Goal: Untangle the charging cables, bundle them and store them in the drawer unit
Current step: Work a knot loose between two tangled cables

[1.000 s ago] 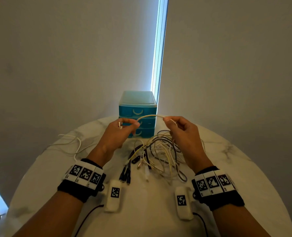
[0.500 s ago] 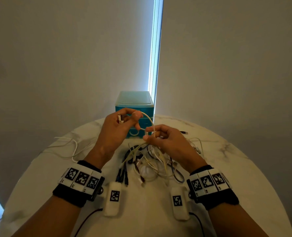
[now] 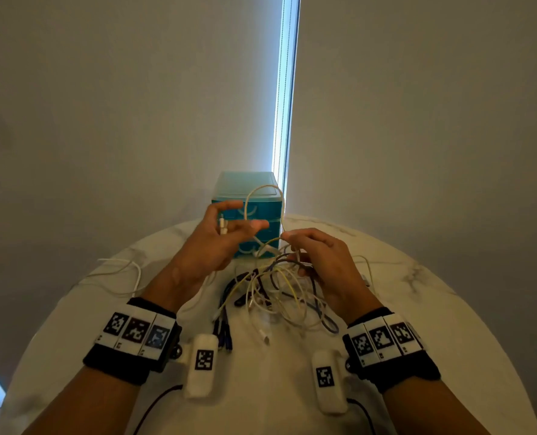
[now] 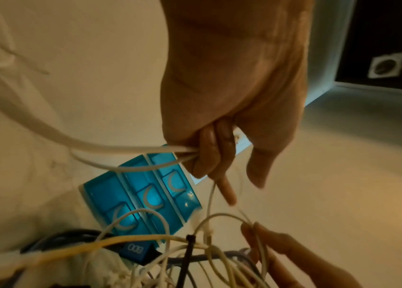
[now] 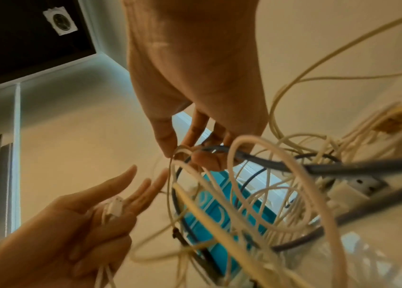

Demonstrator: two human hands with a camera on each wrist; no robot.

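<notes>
A thin white charging cable (image 3: 262, 189) arches up in a loop in front of the teal drawer unit (image 3: 245, 183). My left hand (image 3: 245, 219) holds it above the table, with two white plugs (image 3: 222, 227) against the palm. In the left wrist view, the lower fingers (image 4: 203, 155) curl round the cable while the index finger points out. My right hand (image 3: 289, 238) pinches the same cable (image 5: 176, 154) between thumb and fingers, just above the tangle. The tangle (image 3: 276, 290) of white, yellowish, blue and black cables lies on the table under both hands.
The round marble table (image 3: 417, 293) ends close on all sides. A separate white cable (image 3: 129, 271) lies loose at the left. The drawer unit (image 4: 143, 194) has three shut drawers and stands at the far edge against the wall.
The cable was stretched between my two hands, then the hands came together. Now a tall loop stands over the drawer unit, and my left hand has spread its thumb and index finger.
</notes>
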